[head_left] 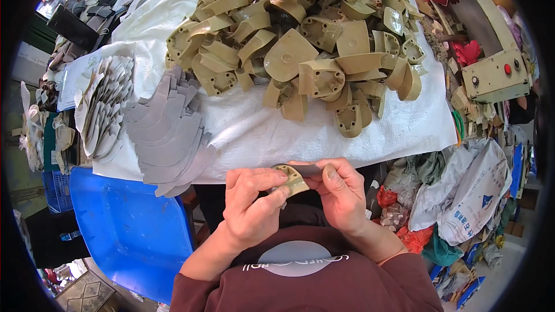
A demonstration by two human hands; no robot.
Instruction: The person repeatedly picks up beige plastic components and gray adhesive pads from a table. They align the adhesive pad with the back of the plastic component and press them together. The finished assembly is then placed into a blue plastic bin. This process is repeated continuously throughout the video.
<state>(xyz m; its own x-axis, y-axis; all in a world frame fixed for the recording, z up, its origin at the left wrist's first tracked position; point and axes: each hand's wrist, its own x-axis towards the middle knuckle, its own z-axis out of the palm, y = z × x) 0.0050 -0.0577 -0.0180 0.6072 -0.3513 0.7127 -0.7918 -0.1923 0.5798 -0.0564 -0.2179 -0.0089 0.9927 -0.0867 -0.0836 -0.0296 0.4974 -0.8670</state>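
Both hands — left hand [250, 205], right hand [340, 193] — pinch one tan heel piece [293, 178], fingers clamped on it; beyond it the heap of heel pieces [300, 29]; left of it a blue tub [124, 225].

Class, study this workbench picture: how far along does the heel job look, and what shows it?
Done: cannot tell; no finished pile shows. In hand: left hand and right hand hold one tan heel piece. Left: a big heap of tan heel pieces and fanned grey cut pieces on the white-covered table.

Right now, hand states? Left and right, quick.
Left hand: closed on the tan heel piece.
Right hand: closed on the same heel piece, pinching its other end.
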